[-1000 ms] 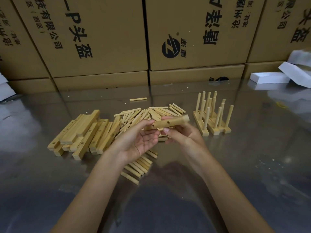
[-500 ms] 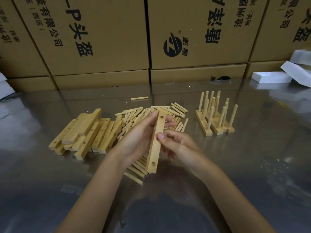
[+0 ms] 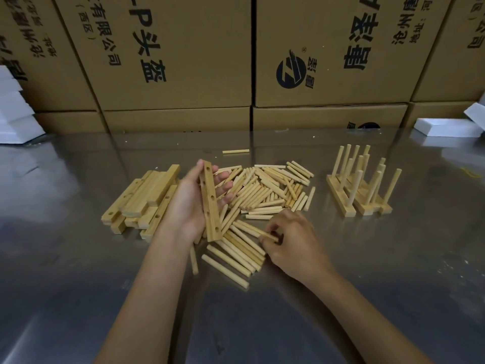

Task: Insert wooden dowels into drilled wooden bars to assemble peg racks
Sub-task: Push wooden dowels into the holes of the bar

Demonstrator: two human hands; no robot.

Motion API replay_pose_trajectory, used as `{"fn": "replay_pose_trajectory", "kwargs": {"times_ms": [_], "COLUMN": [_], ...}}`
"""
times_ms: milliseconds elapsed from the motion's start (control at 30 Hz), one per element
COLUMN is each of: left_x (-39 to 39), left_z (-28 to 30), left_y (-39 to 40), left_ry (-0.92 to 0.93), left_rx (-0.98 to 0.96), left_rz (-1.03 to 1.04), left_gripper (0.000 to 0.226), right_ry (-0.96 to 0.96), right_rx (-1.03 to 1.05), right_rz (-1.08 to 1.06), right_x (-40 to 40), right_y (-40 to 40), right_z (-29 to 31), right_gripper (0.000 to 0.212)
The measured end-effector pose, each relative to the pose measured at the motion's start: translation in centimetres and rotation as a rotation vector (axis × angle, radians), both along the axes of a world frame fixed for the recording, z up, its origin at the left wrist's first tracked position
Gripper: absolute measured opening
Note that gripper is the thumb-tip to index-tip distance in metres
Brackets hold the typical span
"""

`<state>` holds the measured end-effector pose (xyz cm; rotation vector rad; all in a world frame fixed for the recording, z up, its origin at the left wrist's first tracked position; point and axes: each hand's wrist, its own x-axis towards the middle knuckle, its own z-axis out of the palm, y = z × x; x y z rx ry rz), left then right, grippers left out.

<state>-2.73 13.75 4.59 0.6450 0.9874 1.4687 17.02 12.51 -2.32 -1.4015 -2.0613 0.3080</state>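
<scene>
My left hand (image 3: 187,206) holds a drilled wooden bar (image 3: 210,203) nearly upright, its row of holes facing me, above the near edge of the dowel pile. My right hand (image 3: 291,240) is down on the table at the pile's near right side, its fingertips pinching the end of one dowel (image 3: 253,229). The pile of loose dowels (image 3: 267,190) spreads across the middle of the table. A stack of drilled bars (image 3: 143,200) lies to the left. Assembled peg racks (image 3: 359,185) with upright dowels stand at the right.
The table top (image 3: 393,258) is shiny metal. A single stray dowel (image 3: 235,151) lies behind the pile. Cardboard boxes (image 3: 170,61) form a wall along the back. White foam blocks sit at the far left (image 3: 13,111) and far right (image 3: 446,127).
My right hand let go of the bar and dropped to the near dowels, taking hold of one. My left hand kept the bar, turning it from lying crosswise to nearly upright.
</scene>
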Motion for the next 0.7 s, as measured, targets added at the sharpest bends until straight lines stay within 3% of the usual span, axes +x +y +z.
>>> {"fn": "replay_pose_trajectory", "kwargs": {"times_ms": [100, 267, 467, 567, 700], "left_x": [0.0, 0.4, 0.8, 1.1, 1.4], "left_z": [0.0, -0.1, -0.5, -0.7, -0.9], "left_y": [0.0, 0.1, 0.1, 0.2, 0.3], "left_ry": [-0.004, -0.003, 0.027, 0.051, 0.119], "left_rx": [-0.007, -0.033, -0.037, -0.048, -0.04], "left_rz": [-0.014, -0.039, -0.137, -0.207, -0.286], "left_gripper": [0.039, 0.038, 0.039, 0.038, 0.038], "right_ry": [0.108, 0.025, 0.102, 0.225, 0.559], "right_rx": [-0.056, -0.11, -0.2, -0.251, -0.208], "right_rz": [-0.029, -0.032, -0.106, -0.101, -0.075], "right_x": [0.6, 1.2, 1.3, 1.6, 1.9], "right_y": [0.2, 0.6, 0.9, 1.0, 1.0], "right_z": [0.4, 0.3, 0.4, 0.7, 1.8], "right_gripper": [0.01, 0.012, 0.016, 0.018, 0.013]}}
